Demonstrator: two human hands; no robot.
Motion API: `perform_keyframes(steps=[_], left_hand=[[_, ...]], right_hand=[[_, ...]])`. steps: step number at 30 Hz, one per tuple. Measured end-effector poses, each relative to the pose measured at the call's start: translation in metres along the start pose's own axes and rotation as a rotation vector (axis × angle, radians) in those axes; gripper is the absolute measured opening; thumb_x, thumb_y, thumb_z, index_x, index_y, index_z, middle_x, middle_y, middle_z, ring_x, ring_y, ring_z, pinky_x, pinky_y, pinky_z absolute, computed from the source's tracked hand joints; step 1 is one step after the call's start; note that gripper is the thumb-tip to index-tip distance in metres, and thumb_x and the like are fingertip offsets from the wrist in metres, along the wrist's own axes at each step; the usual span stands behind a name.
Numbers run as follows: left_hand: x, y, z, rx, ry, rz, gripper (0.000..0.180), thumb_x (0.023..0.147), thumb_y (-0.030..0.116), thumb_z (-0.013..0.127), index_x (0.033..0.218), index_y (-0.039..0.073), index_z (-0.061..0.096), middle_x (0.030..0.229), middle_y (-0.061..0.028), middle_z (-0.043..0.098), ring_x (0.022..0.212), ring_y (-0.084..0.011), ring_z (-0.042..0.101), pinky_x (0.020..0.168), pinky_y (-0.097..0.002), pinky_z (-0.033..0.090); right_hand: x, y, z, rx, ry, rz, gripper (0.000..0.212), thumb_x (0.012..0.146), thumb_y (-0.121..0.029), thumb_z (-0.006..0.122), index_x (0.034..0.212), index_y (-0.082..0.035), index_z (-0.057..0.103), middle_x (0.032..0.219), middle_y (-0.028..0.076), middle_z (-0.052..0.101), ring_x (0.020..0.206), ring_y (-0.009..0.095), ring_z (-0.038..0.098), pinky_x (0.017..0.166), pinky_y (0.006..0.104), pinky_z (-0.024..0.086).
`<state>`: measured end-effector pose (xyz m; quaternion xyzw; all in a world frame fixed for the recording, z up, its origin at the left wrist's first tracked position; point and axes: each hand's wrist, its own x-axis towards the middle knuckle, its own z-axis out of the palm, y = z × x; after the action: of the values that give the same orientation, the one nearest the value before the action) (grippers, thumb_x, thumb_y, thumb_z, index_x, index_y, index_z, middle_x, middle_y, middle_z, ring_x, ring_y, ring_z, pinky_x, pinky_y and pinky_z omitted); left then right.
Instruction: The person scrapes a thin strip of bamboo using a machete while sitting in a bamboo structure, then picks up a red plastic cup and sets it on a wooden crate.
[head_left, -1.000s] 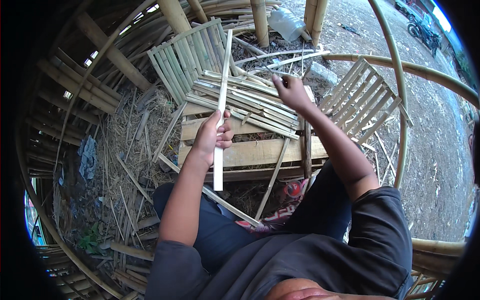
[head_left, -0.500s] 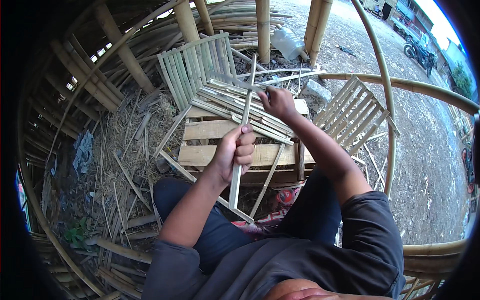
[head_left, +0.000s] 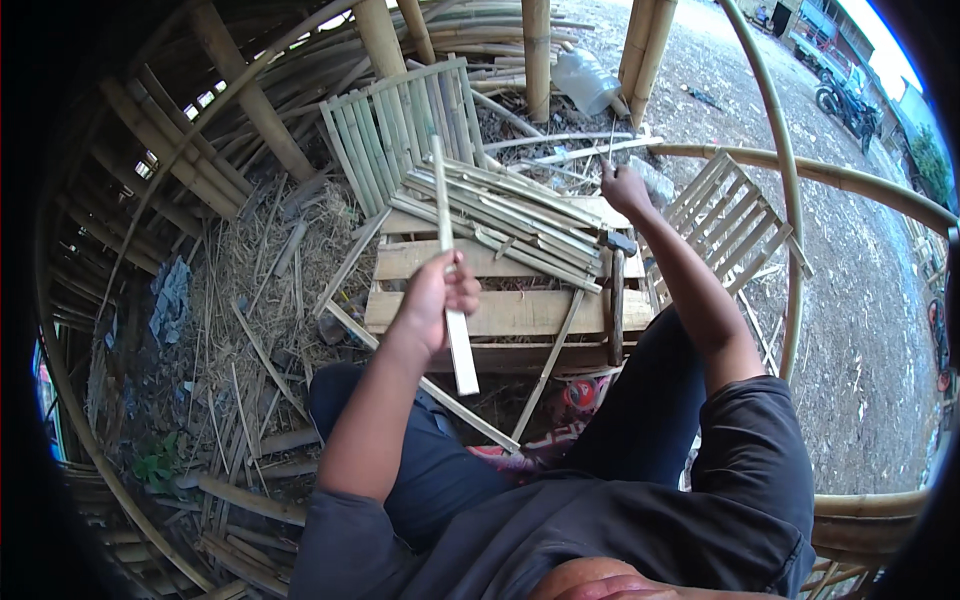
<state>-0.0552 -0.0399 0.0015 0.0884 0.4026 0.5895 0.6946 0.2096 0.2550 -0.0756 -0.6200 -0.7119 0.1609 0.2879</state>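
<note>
My left hand [head_left: 434, 300] is closed round a pale split bamboo strip [head_left: 443, 205], which points away from me with its cut end near my knee. Off to the right, my right hand [head_left: 626, 190] grips a tool with a long, thin blade [head_left: 612, 138]; it looks like a knife, its blade pointing away. The blade is clear of the strip. Between my arms, a pile of bamboo strips [head_left: 510, 225] lies slantwise across a low slatted wooden bench [head_left: 500, 312]. A hammer [head_left: 617, 285] rests at the bench's right end, its handle toward me.
A slatted bamboo panel [head_left: 365, 150] leans behind the bench, and another slatted frame [head_left: 725, 215] stands to the right. Bamboo posts [head_left: 536, 60] and a clear plastic jug [head_left: 585, 82] are at the back. Straw and offcuts [head_left: 265, 290] litter the ground at left.
My right hand has swung the blade away from the strip, outward to the right, uncovering the hammer's head. My left hand has shifted left with the strip, which now stands clear of the pile's middle.
</note>
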Motion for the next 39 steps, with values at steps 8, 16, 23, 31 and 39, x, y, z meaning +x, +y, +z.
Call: perform_keyframes(steps=[8, 16, 23, 31, 39], left_hand=[[0.014, 0.014, 0.01, 0.241, -0.025, 0.169, 0.018, 0.105, 0.026, 0.042, 0.107, 0.01, 0.05, 0.071, 0.0033, 0.039, 0.056, -0.0074, 0.037, 0.047, -0.0216, 0.032], [0.025, -0.004, 0.009, 1.119, 0.15, 0.383, 0.025, 0.105, 0.016, 0.046, 0.12, 0.009, 0.065, 0.076, 0.003, 0.046, 0.067, -0.0052, 0.044, 0.058, -0.0252, 0.048], [0.046, -0.032, -0.008, 1.45, -0.042, 0.651, 0.023, 0.095, -0.003, 0.053, 0.115, -0.001, 0.064, 0.097, -0.0018, 0.062, 0.077, -0.0084, 0.05, 0.071, -0.0236, 0.043], [0.037, -0.075, 0.03, 1.286, -0.055, 0.264, 0.023, 0.101, 0.012, 0.056, 0.12, 0.002, 0.062, 0.091, 0.0012, 0.058, 0.073, -0.0035, 0.045, 0.058, -0.0206, 0.04], [0.037, -0.112, 0.086, 1.393, -0.164, 0.298, 0.027, 0.101, 0.018, 0.057, 0.121, 0.001, 0.062, 0.08, 0.0026, 0.049, 0.07, -0.0046, 0.043, 0.06, -0.0224, 0.039]], right_hand=[[-0.056, 0.006, -0.028, 0.042, -0.35, -0.04, 0.044, 0.093, -0.033, 0.062, 0.091, 0.01, 0.069, 0.073, 0.02, 0.068, 0.065, 0.029, 0.068, 0.067, 0.0425, 0.055], [-0.082, 0.132, -0.139, 0.28, 0.067, 0.095, 0.044, 0.086, -0.023, 0.073, 0.121, 0.001, 0.061, 0.098, 0.018, 0.071, 0.083, 0.022, 0.068, 0.072, 0.0349, 0.054], [-0.215, 0.305, -0.087, 0.004, 0.136, 0.513, 0.044, 0.074, -0.022, 0.074, 0.112, 0.0, 0.067, 0.091, 0.021, 0.072, 0.081, 0.03, 0.071, 0.076, 0.0399, 0.053], [-0.326, 0.339, 0.0, 0.048, -0.072, 0.646, 0.047, 0.076, -0.033, 0.077, 0.108, 0.0, 0.068, 0.098, 0.026, 0.07, 0.095, 0.042, 0.068, 0.086, 0.0466, 0.052], [-0.306, 0.345, 0.032, 0.093, 0.182, 0.39, 0.033, 0.082, -0.009, 0.068, 0.114, 0.001, 0.068, 0.097, 0.027, 0.069, 0.095, 0.043, 0.067, 0.087, 0.0478, 0.051]])
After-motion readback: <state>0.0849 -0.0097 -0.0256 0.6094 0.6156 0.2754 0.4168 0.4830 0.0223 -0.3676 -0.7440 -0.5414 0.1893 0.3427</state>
